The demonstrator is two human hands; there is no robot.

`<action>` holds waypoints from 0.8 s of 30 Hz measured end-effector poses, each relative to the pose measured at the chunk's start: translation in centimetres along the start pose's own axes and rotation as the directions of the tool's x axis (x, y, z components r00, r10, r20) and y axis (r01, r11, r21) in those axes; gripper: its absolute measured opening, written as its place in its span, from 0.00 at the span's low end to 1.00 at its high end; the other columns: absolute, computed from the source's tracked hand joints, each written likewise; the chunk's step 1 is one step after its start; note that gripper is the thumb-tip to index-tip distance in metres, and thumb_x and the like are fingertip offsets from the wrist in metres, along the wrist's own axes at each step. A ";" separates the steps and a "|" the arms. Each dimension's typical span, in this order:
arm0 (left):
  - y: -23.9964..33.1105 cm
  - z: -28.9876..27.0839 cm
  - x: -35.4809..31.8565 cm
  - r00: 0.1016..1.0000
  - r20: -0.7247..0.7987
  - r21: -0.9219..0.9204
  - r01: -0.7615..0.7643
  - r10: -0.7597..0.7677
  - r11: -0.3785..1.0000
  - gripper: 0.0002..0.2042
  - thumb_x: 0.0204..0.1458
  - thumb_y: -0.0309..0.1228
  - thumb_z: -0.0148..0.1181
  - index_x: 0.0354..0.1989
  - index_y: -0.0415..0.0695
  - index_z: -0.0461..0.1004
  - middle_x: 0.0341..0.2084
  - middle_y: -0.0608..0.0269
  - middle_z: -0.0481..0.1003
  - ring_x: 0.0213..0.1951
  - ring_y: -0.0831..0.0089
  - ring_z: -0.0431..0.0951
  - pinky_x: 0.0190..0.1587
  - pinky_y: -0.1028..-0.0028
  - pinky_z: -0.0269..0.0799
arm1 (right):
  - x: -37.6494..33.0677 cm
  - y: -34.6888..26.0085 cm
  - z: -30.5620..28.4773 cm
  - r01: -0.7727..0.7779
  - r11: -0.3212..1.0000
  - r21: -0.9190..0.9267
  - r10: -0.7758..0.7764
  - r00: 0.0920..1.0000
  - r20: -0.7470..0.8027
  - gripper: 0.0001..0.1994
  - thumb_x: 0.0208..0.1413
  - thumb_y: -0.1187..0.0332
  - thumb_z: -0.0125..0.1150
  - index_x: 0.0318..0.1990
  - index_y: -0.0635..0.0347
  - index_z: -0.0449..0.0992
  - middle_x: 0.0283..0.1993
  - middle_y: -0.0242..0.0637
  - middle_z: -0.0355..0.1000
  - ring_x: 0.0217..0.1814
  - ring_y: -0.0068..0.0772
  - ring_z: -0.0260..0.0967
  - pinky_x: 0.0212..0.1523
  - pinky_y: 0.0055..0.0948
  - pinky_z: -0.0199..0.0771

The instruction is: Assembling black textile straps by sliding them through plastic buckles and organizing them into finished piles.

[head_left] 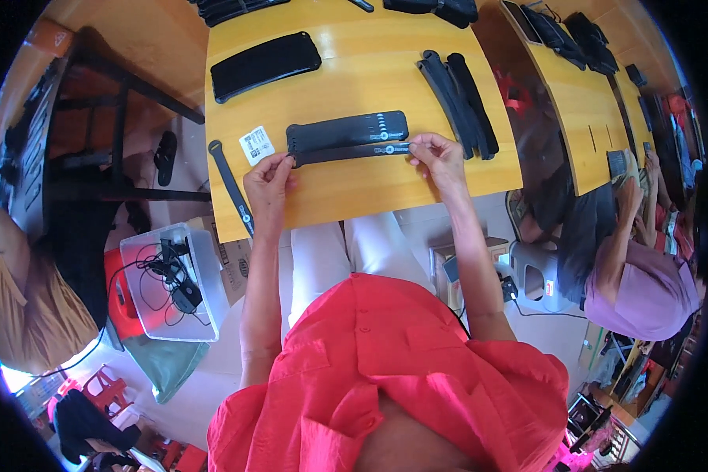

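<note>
A black strap (346,153) with pale print near one end is stretched flat between my hands, just above the yellow table (354,189). My left hand (267,186) pinches its left end, and the fingers of my right hand (440,160) close on the printed right end. Directly behind it lies a fanned pile of similar black straps (334,132), their right ends showing white marks. One more strap (230,181), with a slotted end, rests slantwise left of my left hand. Beside that hand is a white printed label (256,145).
A black stack (266,66) lies at the table's far left; long black bundles (456,106) lie at the right. More black bundles (436,9) sit along the far edge. A clear bin of cables (173,283) stands left on the floor. People sit at both sides.
</note>
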State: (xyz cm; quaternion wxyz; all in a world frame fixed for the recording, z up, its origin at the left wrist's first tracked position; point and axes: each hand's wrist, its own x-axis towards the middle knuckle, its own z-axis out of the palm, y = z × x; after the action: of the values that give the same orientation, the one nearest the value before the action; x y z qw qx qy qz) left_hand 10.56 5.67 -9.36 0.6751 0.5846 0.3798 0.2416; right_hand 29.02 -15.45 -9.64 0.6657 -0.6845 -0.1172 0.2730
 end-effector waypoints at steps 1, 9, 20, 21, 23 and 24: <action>-0.1 0.0 0.1 0.998 -0.028 0.107 -0.054 0.058 0.993 0.07 0.49 0.24 0.59 0.35 0.36 0.76 0.22 0.67 0.74 0.25 0.83 0.73 0.27 0.85 0.69 | 0.2 0.2 0.0 -0.001 1.000 -0.017 0.001 1.000 0.003 0.04 0.49 0.75 0.60 0.33 0.64 0.76 0.22 0.28 0.70 0.21 0.13 0.64 0.16 0.12 0.56; -1.5 0.9 0.5 0.982 -0.104 0.169 -0.136 0.155 0.976 0.06 0.48 0.23 0.60 0.34 0.35 0.75 0.24 0.68 0.74 0.26 0.84 0.71 0.30 0.86 0.66 | 1.4 1.0 0.4 0.045 0.998 -0.052 -0.047 0.998 -0.042 0.05 0.50 0.77 0.59 0.35 0.65 0.76 0.21 0.26 0.69 0.20 0.12 0.63 0.15 0.11 0.54; -2.0 1.1 0.6 0.975 -0.141 0.117 -0.155 0.171 0.981 0.05 0.49 0.21 0.58 0.34 0.37 0.74 0.22 0.70 0.71 0.23 0.86 0.67 0.22 0.87 0.60 | 2.5 2.2 1.3 0.147 0.989 0.015 -0.145 0.983 -0.112 0.06 0.49 0.82 0.56 0.36 0.65 0.73 0.23 0.28 0.69 0.21 0.14 0.63 0.21 0.13 0.61; -2.0 1.2 0.6 0.975 -0.147 0.113 -0.151 0.167 0.982 0.05 0.49 0.21 0.58 0.34 0.37 0.74 0.22 0.70 0.71 0.22 0.86 0.67 0.21 0.86 0.60 | 2.5 2.4 1.3 0.153 0.988 0.027 -0.148 0.981 -0.122 0.06 0.49 0.81 0.56 0.36 0.66 0.73 0.24 0.28 0.69 0.22 0.14 0.64 0.23 0.13 0.64; -2.1 1.3 0.6 0.972 -0.164 0.114 -0.148 0.166 0.982 0.05 0.49 0.21 0.58 0.34 0.37 0.74 0.22 0.70 0.70 0.22 0.86 0.67 0.20 0.86 0.61 | 2.6 2.6 1.4 0.156 0.987 0.045 -0.150 0.981 -0.121 0.06 0.48 0.81 0.56 0.36 0.67 0.73 0.24 0.29 0.69 0.23 0.14 0.65 0.26 0.14 0.66; -2.1 1.5 0.6 0.970 -0.177 0.124 -0.145 0.165 0.982 0.04 0.49 0.22 0.58 0.34 0.37 0.74 0.22 0.70 0.71 0.22 0.86 0.67 0.21 0.86 0.61 | 2.4 2.5 1.5 0.165 0.986 0.031 -0.159 0.978 -0.135 0.06 0.48 0.81 0.57 0.35 0.66 0.73 0.24 0.28 0.69 0.23 0.14 0.64 0.26 0.13 0.65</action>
State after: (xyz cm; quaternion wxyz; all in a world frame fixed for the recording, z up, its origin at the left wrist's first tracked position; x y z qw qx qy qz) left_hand 11.82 4.80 -11.51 0.5823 0.6237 0.4071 0.3259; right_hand 29.71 -13.15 -12.59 0.7063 -0.6751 -0.1223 0.1744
